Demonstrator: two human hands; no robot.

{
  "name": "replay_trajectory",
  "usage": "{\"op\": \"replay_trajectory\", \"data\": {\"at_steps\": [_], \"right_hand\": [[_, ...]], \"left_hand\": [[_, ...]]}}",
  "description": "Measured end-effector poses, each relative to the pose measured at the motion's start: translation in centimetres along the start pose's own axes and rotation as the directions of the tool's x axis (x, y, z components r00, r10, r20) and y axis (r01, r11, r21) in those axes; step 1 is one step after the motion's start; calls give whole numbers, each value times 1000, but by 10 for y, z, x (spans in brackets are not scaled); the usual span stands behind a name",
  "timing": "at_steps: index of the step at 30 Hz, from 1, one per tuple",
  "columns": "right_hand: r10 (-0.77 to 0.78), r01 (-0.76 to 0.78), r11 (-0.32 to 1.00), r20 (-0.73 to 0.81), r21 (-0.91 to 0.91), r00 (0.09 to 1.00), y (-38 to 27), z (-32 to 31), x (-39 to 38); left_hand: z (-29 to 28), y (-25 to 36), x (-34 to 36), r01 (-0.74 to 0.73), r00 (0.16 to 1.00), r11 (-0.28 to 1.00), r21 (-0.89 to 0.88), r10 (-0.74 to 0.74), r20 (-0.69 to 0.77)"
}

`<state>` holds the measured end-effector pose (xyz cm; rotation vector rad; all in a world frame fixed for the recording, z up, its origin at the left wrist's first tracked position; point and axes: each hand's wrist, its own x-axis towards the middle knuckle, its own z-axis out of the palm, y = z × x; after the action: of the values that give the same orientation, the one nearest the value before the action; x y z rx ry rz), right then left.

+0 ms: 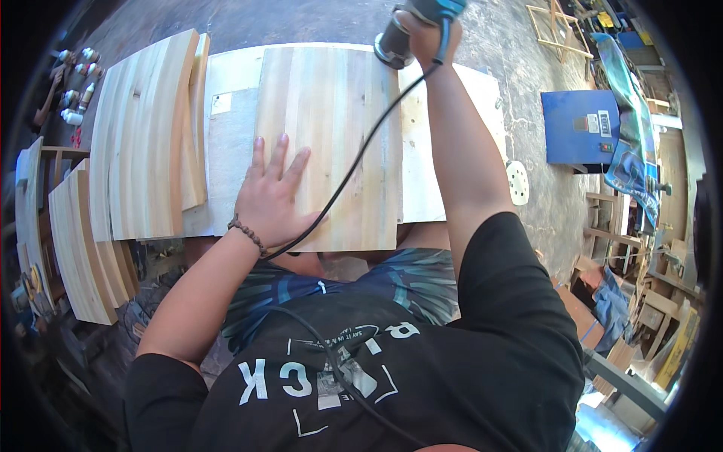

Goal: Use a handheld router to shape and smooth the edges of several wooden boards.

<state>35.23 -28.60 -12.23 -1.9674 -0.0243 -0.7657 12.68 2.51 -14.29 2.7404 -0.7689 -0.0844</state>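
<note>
My left hand (277, 188) lies flat, fingers spread, on a pale wooden panel (343, 151) made of joined strips. The black power cord (361, 143) runs past its thumb and across the panel. At the panel's far right corner, my right hand (433, 39) is wrapped around a teal and black corded power tool (395, 39). The tool has a dark cylindrical part with a rounded, light-rimmed end; its exact kind is unclear. I cannot tell whether that end touches the wood. Beneath the panel is a whitish board (233, 143).
More joined wooden panels (139, 143) lie stacked at the left, with others (83, 248) lower down. A perforated sanding disc (517, 183) is right of the board. Farther right stand a blue box-shaped machine (580, 128) and timber scraps. Several bottles (71, 117) stand far left.
</note>
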Motion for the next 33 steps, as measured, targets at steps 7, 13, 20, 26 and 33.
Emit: {"op": "replay_trajectory", "data": {"at_steps": [7, 13, 20, 26, 33], "right_hand": [[-16, 20, 907, -12, 420, 1000, -22, -8, 3], [-415, -321, 98, 332, 942, 847, -24, -63, 14], [-80, 75, 961, 8, 266, 997, -9, -71, -42], [-27, -40, 839, 115, 543, 993, -22, -56, -57], [49, -122, 855, 156, 505, 987, -32, -53, -67]], "left_hand": [[4, 1, 0, 37, 999, 999, -1, -37, -11], [4, 3, 2, 38, 999, 999, -10, -38, -11], [1, 4, 2, 79, 996, 995, 63, -82, 38], [5, 3, 4, 91, 995, 993, 73, -93, 24], [2, 3, 3, 86, 996, 992, 94, -88, 18]]}}
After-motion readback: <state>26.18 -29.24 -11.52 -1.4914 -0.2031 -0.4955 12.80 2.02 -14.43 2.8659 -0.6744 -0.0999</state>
